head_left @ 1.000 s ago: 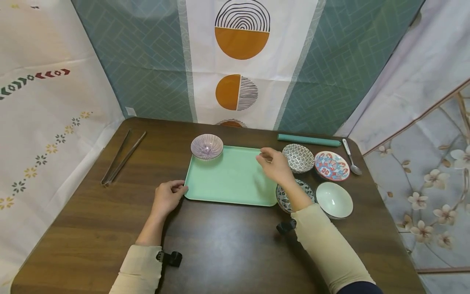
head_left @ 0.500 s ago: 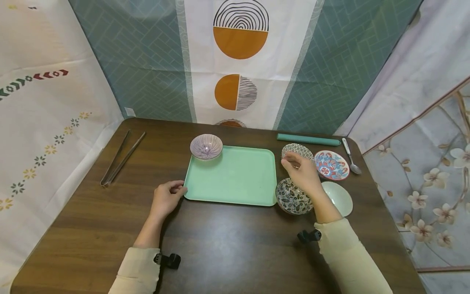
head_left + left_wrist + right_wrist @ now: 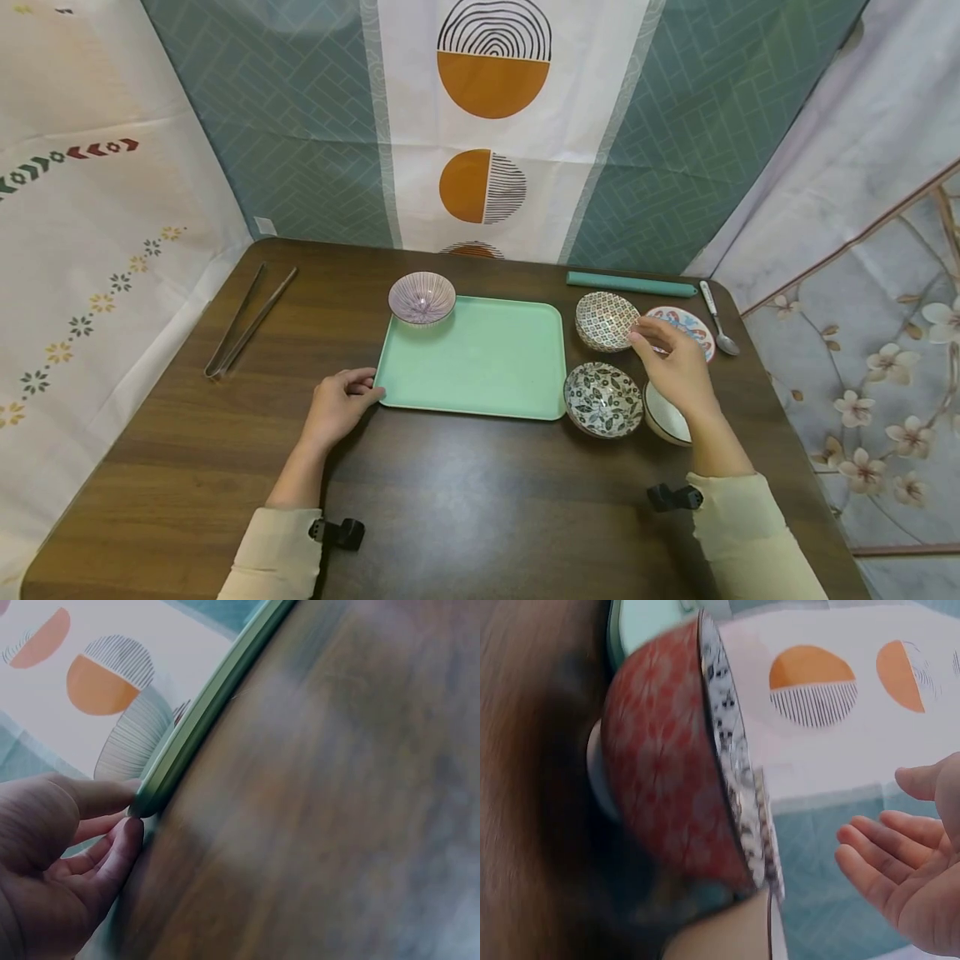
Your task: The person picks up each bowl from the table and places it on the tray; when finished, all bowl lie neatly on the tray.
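Note:
My left hand [image 3: 341, 408] pinches the front left corner of a mint-green tray [image 3: 487, 358], its thumb over the rim and fingers below in the left wrist view. A purple-striped bowl [image 3: 422, 298] stands on the tray's far left corner. My right hand [image 3: 675, 371] hovers over the bowls at the right, fingers loosely bent and holding nothing. Close to it are a small lattice-patterned bowl [image 3: 606, 322], a floral bowl [image 3: 603, 400] with a red outside in the right wrist view, a white bowl [image 3: 663, 417] and a red-and-blue patterned dish [image 3: 693, 329]. The hand partly hides the last two.
Metal tongs [image 3: 251, 325] lie at the far left of the wooden table [image 3: 450, 500]. A teal rod [image 3: 632, 284] with a hole at one end lies along the back edge. A spoon [image 3: 720, 321] with a pale handle rests at the far right.
My right hand has moved from above the tray's right side to the right, over the bowls. The left hand stays at the tray corner. Tray and bowls have not moved.

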`<action>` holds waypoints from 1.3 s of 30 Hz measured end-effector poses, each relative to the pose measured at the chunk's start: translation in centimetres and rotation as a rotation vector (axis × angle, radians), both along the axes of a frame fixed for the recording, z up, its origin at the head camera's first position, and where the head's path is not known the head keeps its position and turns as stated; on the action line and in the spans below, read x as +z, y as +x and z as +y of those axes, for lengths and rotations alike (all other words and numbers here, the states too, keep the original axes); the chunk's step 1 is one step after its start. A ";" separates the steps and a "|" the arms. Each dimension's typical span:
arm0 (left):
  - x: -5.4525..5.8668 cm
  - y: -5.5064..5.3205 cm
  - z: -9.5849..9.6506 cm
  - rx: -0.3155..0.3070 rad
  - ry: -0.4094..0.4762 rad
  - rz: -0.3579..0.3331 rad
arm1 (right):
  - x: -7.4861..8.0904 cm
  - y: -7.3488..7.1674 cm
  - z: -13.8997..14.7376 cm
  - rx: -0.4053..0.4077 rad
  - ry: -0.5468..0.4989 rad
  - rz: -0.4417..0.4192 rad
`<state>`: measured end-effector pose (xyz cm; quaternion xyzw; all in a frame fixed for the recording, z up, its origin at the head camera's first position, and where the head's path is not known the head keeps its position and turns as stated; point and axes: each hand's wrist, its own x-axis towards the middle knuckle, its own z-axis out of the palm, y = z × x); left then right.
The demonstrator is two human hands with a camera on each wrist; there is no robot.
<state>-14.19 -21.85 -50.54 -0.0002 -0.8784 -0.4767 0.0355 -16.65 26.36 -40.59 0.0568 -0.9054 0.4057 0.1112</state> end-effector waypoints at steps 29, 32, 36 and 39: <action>0.2 -0.1 -0.1 -0.006 0.036 -0.034 | -5.0 4.3 9.7 -0.276 0.205 0.080; 0.2 -0.2 -0.1 -0.006 0.036 -0.025 | -5.2 4.3 10.5 -0.253 0.267 0.046; -0.1 0.0 -0.2 -0.008 0.047 -0.021 | -5.4 4.7 11.2 -0.193 0.312 0.000; -0.3 0.2 -0.2 -0.009 0.058 -0.024 | -5.9 5.1 11.4 -0.174 0.327 -0.015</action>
